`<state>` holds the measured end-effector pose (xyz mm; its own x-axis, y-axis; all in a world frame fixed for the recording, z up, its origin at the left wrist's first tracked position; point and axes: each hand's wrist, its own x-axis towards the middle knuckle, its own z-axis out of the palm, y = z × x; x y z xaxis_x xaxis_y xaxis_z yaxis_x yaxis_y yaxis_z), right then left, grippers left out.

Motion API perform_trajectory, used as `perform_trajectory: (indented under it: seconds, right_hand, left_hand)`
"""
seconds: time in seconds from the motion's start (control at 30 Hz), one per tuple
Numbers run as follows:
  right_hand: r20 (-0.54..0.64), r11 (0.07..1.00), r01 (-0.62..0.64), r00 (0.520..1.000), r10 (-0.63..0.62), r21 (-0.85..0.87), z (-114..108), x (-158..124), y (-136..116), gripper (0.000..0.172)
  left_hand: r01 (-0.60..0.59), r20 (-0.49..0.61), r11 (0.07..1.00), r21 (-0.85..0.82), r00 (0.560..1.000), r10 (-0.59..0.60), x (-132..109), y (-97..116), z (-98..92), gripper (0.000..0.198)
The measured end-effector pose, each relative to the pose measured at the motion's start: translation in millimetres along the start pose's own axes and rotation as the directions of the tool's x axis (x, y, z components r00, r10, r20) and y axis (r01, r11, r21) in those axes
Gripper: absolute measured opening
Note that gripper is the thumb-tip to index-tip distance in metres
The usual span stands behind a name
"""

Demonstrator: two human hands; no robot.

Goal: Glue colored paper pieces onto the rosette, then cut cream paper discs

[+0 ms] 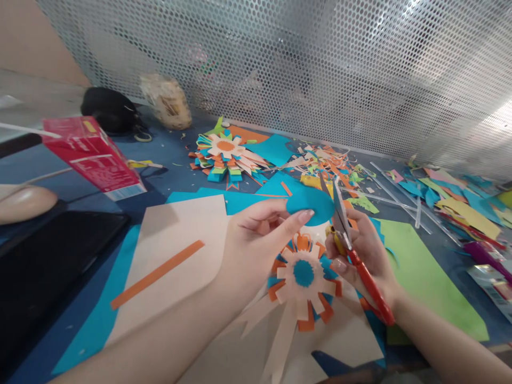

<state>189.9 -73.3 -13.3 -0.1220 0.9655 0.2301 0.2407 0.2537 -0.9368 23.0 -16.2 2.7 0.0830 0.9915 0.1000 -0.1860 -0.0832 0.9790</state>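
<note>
Perf. metal panel [280, 64] behind blue tbl. [180, 176] — beige wall [24, 37] upper L, bright glare [502, 117] at R.

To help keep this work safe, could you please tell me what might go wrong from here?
The scissors in the right hand have open blades near the blue paper piece in the left hand; a slip could spoil its edge or nick a fingertip. The paper rosette lies close below both hands and might get bumped.

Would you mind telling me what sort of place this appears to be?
Probably a paper-craft worktable: the right hand holds red-handled scissors, a layered paper rosette lies below, and coloured offcuts are heaped near a perforated metal panel.
</note>
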Motion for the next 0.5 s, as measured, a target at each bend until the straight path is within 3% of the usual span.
perform_trajectory:
  seconds: [0.5]
  right_hand:
    - [-0.014, 0.998, -0.029, 0.999, 0.030, 0.061, 0.6, -0.6, 2.1, 0.042]
  left_hand:
    - [0.014, 0.003, 1.000, 0.006, 1.000, -0.014, -0.5, 0.3, 0.3, 0.024]
